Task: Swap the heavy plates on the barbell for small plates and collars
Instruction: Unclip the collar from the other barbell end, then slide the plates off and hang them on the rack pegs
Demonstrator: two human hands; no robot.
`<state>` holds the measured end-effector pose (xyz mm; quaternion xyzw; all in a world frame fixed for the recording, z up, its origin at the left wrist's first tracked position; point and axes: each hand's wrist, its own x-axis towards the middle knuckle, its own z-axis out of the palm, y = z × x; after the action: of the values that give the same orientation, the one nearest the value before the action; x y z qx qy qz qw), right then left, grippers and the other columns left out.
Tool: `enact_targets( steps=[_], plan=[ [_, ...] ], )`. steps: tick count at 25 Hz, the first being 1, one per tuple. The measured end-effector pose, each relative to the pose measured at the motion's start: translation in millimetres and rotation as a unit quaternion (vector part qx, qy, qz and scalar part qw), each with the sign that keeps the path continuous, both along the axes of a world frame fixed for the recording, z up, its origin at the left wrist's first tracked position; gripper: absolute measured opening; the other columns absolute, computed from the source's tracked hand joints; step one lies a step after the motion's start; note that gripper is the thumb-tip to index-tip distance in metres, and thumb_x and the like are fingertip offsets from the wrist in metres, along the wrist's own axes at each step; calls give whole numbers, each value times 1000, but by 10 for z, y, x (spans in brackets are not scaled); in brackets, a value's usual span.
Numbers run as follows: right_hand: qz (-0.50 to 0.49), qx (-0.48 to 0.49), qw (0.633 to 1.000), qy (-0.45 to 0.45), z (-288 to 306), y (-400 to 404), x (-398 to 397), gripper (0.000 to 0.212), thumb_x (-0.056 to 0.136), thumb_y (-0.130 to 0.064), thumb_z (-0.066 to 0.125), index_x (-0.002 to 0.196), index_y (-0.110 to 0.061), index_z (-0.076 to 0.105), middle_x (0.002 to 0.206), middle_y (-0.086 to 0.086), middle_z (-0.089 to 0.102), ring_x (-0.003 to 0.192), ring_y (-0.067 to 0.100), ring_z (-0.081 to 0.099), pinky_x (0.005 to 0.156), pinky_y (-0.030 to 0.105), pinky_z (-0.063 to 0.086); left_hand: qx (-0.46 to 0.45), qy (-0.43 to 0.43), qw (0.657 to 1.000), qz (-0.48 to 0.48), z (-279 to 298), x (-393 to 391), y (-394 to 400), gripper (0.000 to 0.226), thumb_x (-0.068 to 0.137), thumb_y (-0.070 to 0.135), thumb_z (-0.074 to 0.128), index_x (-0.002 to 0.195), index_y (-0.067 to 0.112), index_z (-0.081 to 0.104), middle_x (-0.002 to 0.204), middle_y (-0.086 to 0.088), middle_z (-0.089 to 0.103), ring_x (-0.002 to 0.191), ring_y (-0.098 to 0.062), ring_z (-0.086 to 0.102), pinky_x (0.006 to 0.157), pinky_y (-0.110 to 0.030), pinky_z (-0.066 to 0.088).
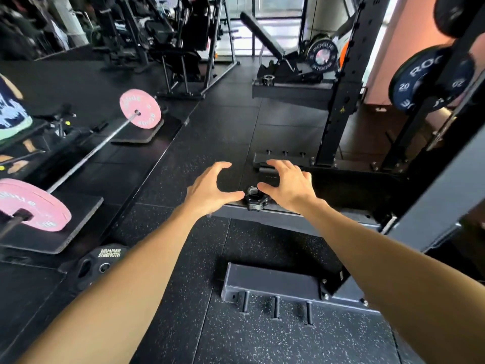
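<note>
A gym — speckled rubber floor (168, 177) under both hands, a barbell (86, 156) with pink plates (140, 108) off to their left, a black power rack (338, 101) just beyond them storing a blue plate (409, 82), and an incline bench (262, 32) and machines (181, 35) farther ahead.

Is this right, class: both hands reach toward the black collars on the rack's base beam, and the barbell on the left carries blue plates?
Not quite. The head view shows the left hand and right hand open on either side of the black collars on the base beam, but the barbell carries pink plates, not blue.
</note>
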<state>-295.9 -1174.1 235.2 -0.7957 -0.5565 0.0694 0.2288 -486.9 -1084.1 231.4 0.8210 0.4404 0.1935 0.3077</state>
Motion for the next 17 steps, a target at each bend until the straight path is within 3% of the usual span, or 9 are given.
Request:
enact_targets(
  steps=[2,6,11,17],
  plan=[
    [7,19,1000,-17,255,-375,-200,67,87,-52,58,145,-28,36,148,-4,41,137,20,36,109,47,27,20,-12,1000,3,252,-213,-378,78,69,50,77,136,44,37,149,14,36,114,-11,51,87,-31,46],
    [14,45,998,-44,743,-1113,-563,70,86,-56,57,147,-30,33,149,-4,40,138,20,34,109,47,25,42,-36,998,1,693,-609,-1067,80,64,57,76,132,50,35,149,15,36,133,-15,41,108,-49,36],
    [6,68,995,-67,1339,-1986,-797,73,85,-60,56,148,-32,30,152,-5,37,141,20,30,110,49,24,70,-68,995,-17,1297,-839,-1822,79,64,59,76,131,52,36,149,15,36,134,-15,39,109,-50,35],
    [-38,75,994,-72,1860,-2900,-576,79,84,-60,58,150,-33,24,153,-6,34,142,20,28,110,48,23,94,-93,989,-63,1887,-460,-2605,82,63,59,78,133,49,37,148,13,37,134,-14,39,108,-45,37]
  ],
)
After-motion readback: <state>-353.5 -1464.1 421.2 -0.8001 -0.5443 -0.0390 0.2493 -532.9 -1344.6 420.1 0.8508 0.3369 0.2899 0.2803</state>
